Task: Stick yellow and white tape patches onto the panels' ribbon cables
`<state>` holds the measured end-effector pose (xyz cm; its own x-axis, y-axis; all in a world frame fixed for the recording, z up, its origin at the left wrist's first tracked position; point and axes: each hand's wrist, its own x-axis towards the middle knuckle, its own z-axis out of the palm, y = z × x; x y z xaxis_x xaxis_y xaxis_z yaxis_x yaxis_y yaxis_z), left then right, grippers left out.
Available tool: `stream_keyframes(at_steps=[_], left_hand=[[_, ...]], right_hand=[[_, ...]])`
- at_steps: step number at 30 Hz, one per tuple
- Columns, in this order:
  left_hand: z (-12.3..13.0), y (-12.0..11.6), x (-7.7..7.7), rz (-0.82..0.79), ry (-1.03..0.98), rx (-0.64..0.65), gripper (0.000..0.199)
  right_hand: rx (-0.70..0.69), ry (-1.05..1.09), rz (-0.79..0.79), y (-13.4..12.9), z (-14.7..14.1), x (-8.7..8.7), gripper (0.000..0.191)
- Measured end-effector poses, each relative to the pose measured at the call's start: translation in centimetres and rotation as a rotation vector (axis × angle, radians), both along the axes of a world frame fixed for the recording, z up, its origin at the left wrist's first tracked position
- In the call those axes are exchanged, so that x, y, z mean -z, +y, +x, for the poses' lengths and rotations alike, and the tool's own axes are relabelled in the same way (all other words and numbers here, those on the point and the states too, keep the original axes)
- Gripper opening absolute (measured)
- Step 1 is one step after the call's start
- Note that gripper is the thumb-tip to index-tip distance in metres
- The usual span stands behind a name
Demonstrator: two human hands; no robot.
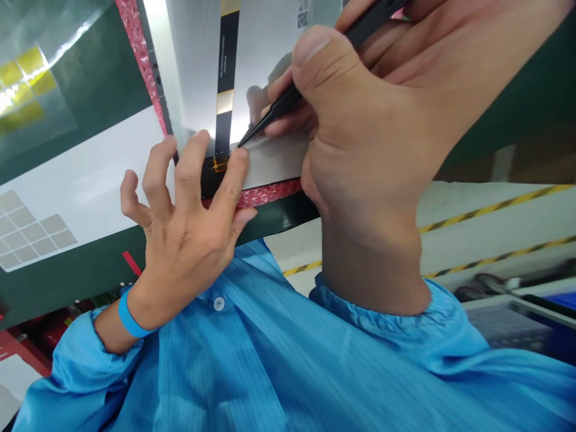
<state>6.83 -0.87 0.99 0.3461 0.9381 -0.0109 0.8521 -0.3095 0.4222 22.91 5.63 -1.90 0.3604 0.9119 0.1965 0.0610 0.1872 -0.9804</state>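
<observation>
A silver panel (279, 157) lies on pink bubble wrap (270, 193) near the table's front edge. Down its face runs a dark flat flex cable (228, 51) with gold-coloured sections, ending near the panel's lower edge. My left hand (189, 210) has its fingers spread, the fingertips resting at the panel's lower left corner around the cable's end. Black tweezers (282, 103) are gripped in my right hand (360, 114); their pointed tip is beside the cable's lower end, close to my left index fingertip. My right palm hides part of the panel.
Left of the panel, a white sheet (103, 162) with grey squares (33, 231) lies on the green table mat (108, 66). A clear film with yellow squares (27, 111) is at the upper left. Yellow-black floor tape (495, 210) shows beyond the table's edge.
</observation>
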Motion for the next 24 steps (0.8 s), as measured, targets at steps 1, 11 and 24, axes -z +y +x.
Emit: stream_keyframes(at_steps=[1,11,24], left_hand=[[0.0,0.0,0.0,-0.005,0.005,-0.003,0.055],[-1.6,-0.7,-0.8,-0.043,0.009,-0.170,0.049],[0.4,-2.1,1.7,0.246,0.098,-0.086,0.044]], right_hand=[[-0.003,0.016,0.010,0.0,0.0,0.3,0.023],[0.013,0.066,0.054,-0.1,0.4,0.9,0.028],[0.158,0.087,0.046,-0.2,-0.6,1.7,0.029]])
